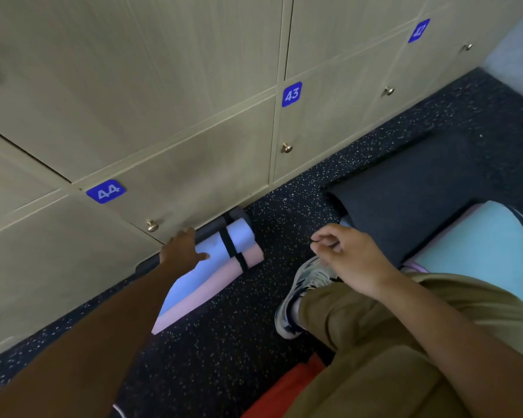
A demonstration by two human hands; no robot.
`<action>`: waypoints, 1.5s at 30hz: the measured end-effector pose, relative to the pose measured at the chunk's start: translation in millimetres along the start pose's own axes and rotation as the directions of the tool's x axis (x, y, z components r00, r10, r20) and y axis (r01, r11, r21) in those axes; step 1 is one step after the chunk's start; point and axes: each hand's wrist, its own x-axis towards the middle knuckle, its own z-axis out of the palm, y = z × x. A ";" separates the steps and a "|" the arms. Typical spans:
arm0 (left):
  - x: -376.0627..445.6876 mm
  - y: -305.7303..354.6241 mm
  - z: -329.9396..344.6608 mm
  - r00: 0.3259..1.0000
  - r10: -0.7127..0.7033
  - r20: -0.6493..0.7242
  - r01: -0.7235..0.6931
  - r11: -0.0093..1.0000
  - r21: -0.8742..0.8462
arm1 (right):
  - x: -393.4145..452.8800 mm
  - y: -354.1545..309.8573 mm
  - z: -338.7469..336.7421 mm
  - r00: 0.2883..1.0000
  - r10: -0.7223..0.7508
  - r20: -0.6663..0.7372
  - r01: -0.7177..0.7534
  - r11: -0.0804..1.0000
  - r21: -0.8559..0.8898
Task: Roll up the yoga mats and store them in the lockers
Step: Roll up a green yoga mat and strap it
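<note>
The left hand [181,250] reaches out with fingers extended, resting on the rolled yoga mats [215,267], a blue roll and a pink roll bound side by side by a black strap [233,245]. The bundle lies on the speckled floor [224,342] against the foot of the lockers, just below the door numbered 44 [175,182], whose brass knob [152,226] sits just beside the fingertips. That door looks shut.

The right hand [344,254] hovers apart over a sneaker [302,294], fingers loosely curled; a thin dark thing may be pinched between finger and thumb, but I cannot tell. Beyond it, a dark mat [411,191] and a pale blue mat [480,242] lie flat on the floor, not yet rolled.

Risks, as I judge them: the bundle lies across the door's swing and could block it from opening. Only one strap shows, near the far end, so lifting from the near end could let the rolls loosen or splay.
</note>
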 end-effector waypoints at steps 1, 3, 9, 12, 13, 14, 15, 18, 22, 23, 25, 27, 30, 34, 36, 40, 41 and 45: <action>0.4 4.3 -2.0 1.000 0.021 -0.009 -0.021 1.000 -0.021 | 0.8 -0.1 -2.0 1.000 -0.002 -0.008 0.002 1.000 0.003; 0.5 18.8 -8.9 0.997 0.078 -0.014 -0.078 0.995 -0.056 | 3.3 -1.7 -8.6 0.999 -0.002 -0.032 0.003 1.000 0.025; -10.2 100.4 -48.8 0.956 0.291 -0.049 -0.294 0.950 -0.101 | 12.2 -3.1 -51.1 0.993 -0.030 -0.115 0.032 0.999 0.022; -21.6 156.3 -69.1 0.917 0.390 -0.086 -0.396 0.915 -0.082 | 12.2 8.8 -84.8 0.988 -0.040 -0.150 0.036 0.999 -0.027; -25.0 174.9 -72.8 0.904 0.418 -0.094 -0.425 0.902 -0.073 | 10.6 15.9 -96.5 0.986 -0.027 -0.162 0.021 0.999 -0.036; -29.4 193.6 -75.7 0.893 0.439 -0.096 -0.446 0.893 -0.068 | 8.9 25.2 -108.4 0.984 -0.008 -0.179 0.001 0.999 -0.039; -33.0 212.1 -76.6 0.882 0.462 -0.098 -0.469 0.880 -0.071 | 6.3 35.9 -119.8 0.980 0.014 -0.199 -0.023 0.999 -0.043; -45.0 264.9 -72.1 0.844 0.531 -0.083 -0.537 0.836 -0.115 | -3.4 74.4 -148.3 0.963 0.092 -0.253 -0.116 0.990 -0.081; -56.2 329.8 -55.5 0.805 0.592 -0.040 -0.592 0.797 -0.123 | -23.8 138.3 -176.4 0.939 0.206 -0.274 -0.243 0.964 -0.105; -57.5 343.5 -50.5 0.796 0.604 -0.032 -0.603 0.788 -0.124 | -29.5 153.5 -181.2 0.931 0.238 -0.276 -0.272 0.958 -0.093; -60.7 371.2 -40.3 0.774 0.633 -0.020 -0.632 0.768 -0.102 | -40.0 184.3 -189.5 0.915 0.296 -0.274 -0.326 0.943 -0.068; -62.4 398.5 -30.4 0.750 0.662 0.007 -0.660 0.748 -0.077 | -48.7 214.6 -195.0 0.907 0.325 -0.267 -0.358 0.930 -0.086; -63.1 439.4 -16.7 0.718 0.695 0.044 -0.691 0.718 -0.084 | -56.0 261.8 -198.9 0.901 0.358 -0.244 -0.395 0.911 -0.122; -63.0 487.0 10.9 0.695 0.713 0.099 -0.709 0.701 -0.073 | -55.0 327.1 -191.7 0.886 0.419 -0.199 -0.440 0.894 -0.080; -62.1 505.4 30.4 0.690 0.710 0.137 -0.710 0.702 -0.059 | -48.5 357.4 -186.1 0.877 0.444 -0.185 -0.463 0.883 -0.080; -57.2 534.0 71.2 0.686 0.694 0.219 -0.706 0.708 -0.035 | -24.5 404.7 -179.4 0.855 0.479 -0.199 -0.504 0.857 -0.106; -56.6 540.0 80.4 0.685 0.690 0.233 -0.704 0.709 -0.029 | -17.8 414.5 -176.7 0.849 0.484 -0.211 -0.512 0.853 -0.101; -52.2 556.3 111.9 0.689 0.667 0.283 -0.694 0.720 -0.008 | 11.0 450.8 -158.1 0.861 0.464 -0.210 -0.505 0.828 -0.242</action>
